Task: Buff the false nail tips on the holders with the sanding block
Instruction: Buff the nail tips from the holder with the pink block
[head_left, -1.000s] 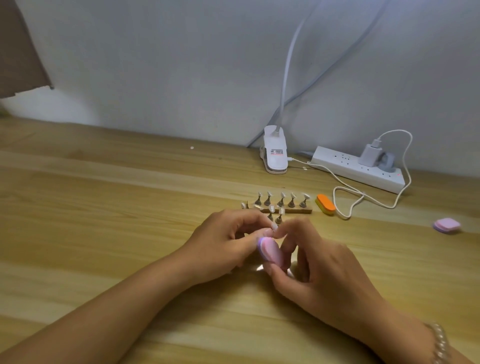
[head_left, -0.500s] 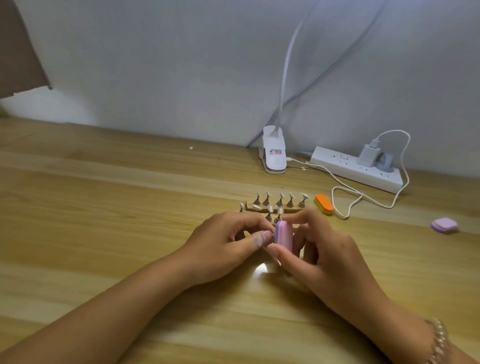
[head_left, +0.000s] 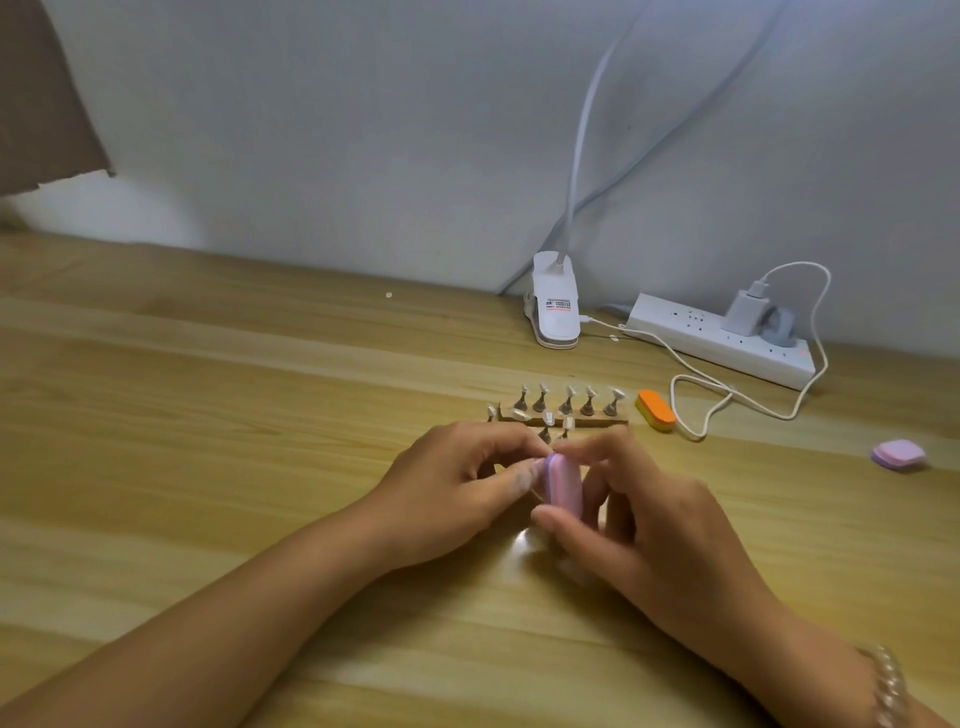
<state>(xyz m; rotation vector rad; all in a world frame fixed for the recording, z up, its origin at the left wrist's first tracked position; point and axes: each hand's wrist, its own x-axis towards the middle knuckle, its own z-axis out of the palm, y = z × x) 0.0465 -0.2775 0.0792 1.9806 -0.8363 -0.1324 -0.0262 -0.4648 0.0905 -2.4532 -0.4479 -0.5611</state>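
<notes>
A pink sanding block (head_left: 563, 480) stands on edge between the thumb and fingers of my right hand (head_left: 644, 525), which grips it. My left hand (head_left: 457, 488) has its fingers curled with thumb and forefinger pinched together right against the block's left face; what they pinch is hidden. Just behind my hands a wooden strip (head_left: 587, 420) carries several small metal holders with pale nail tips (head_left: 569, 391) on top. Two more holders with tips (head_left: 548, 422) stand in front of the strip, partly hidden by my fingers.
An orange sanding block (head_left: 655, 410) lies right of the strip, a second pink block (head_left: 898, 454) far right. At the wall sit a white clip lamp base (head_left: 556, 306) and a power strip (head_left: 722, 340) with a charger and white cable (head_left: 696, 395) looping over the wooden table (head_left: 208, 415).
The pink block has turned from showing its broad face to standing edge-on and shifted slightly right and up. My left hand stays put.
</notes>
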